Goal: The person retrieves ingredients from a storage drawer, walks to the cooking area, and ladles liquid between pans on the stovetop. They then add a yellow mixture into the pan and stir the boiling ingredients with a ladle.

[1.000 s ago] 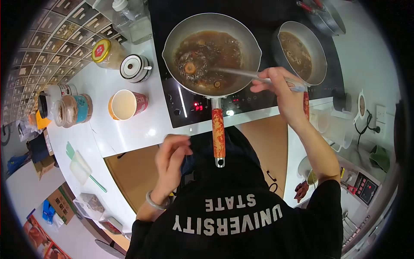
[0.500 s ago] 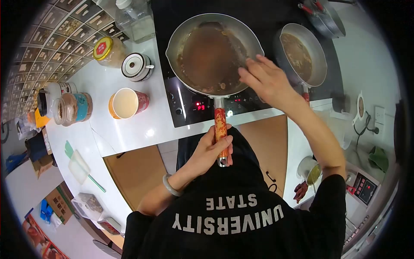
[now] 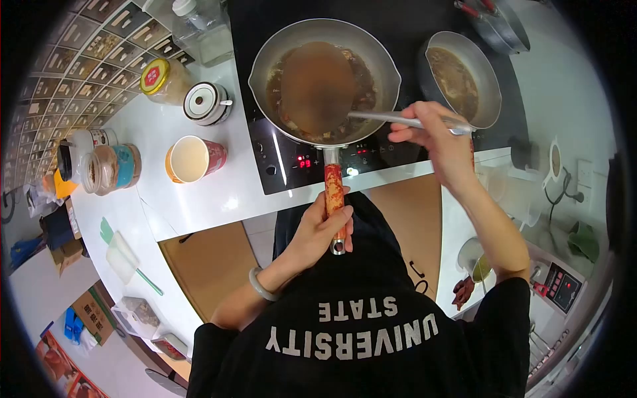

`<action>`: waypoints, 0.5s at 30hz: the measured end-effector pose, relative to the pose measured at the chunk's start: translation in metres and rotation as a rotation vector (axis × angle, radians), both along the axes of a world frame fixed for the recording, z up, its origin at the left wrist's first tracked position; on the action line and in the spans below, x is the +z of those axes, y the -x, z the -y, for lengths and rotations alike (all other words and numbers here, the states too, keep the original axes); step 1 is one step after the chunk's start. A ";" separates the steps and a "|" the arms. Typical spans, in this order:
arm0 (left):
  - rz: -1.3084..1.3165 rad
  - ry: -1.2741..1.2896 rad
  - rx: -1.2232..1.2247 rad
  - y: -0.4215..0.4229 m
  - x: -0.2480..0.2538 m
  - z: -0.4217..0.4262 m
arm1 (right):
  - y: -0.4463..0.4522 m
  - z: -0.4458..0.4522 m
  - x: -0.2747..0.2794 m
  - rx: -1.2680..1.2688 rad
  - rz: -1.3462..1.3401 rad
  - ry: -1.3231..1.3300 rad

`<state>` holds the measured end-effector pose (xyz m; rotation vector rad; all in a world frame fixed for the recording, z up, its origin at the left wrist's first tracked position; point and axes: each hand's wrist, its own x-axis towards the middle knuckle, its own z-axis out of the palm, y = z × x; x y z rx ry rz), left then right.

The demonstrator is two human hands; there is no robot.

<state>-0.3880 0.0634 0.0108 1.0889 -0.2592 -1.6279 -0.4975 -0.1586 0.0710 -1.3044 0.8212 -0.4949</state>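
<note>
My left hand (image 3: 320,229) is closed around the red-orange handle (image 3: 334,192) of a grey frying pan (image 3: 265,66), which sits on the black induction cooktop (image 3: 292,159). Dark brown liquid (image 3: 365,83) with small bits lies in the pan, and a blurred brown patch covers its middle. In my right hand (image 3: 443,136) is a long silver-handled utensil (image 3: 398,119), held across the pan's right rim. Its far end reaches into the pan, where its shape is lost in the blur.
A second pan (image 3: 491,99) of brown liquid stands to the right, with stacked pots (image 3: 507,33) behind it. Left on the white counter (image 3: 225,212) are paper cups (image 3: 189,159), a lidded ceramic pot (image 3: 202,105), a yellow-lidded jar (image 3: 159,79) and a teal-labelled jar (image 3: 109,169).
My right hand has moved right and slightly down, away from the pan's rim, and the silver-handled utensil now shows clearly in it. The left hand still grips the pan handle.
</note>
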 end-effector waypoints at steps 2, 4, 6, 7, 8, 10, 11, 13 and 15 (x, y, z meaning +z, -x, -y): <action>-0.004 -0.003 -0.001 0.000 0.001 0.000 | 0.009 0.005 0.017 0.082 -0.008 0.160; 0.004 -0.003 0.002 0.000 0.001 0.001 | 0.014 0.020 0.029 0.280 -0.034 0.643; 0.003 -0.004 0.008 0.000 0.001 0.000 | 0.008 0.026 0.039 0.422 -0.072 1.031; -0.001 -0.005 0.011 0.001 0.002 0.000 | 0.001 0.030 0.036 0.477 -0.054 1.240; -0.006 -0.006 0.014 0.001 0.002 0.000 | -0.007 0.037 0.030 0.532 -0.036 1.449; 0.006 -0.008 0.014 0.001 0.002 0.001 | -0.019 0.048 0.022 0.684 -0.106 1.802; 0.011 -0.010 0.015 0.001 0.002 0.001 | -0.022 0.056 0.017 0.756 -0.131 1.874; 0.010 -0.011 0.020 0.002 0.003 0.001 | -0.026 0.069 0.007 0.905 -0.181 2.015; 0.007 -0.006 0.030 0.002 0.003 0.000 | -0.016 0.071 0.004 0.945 -0.231 2.007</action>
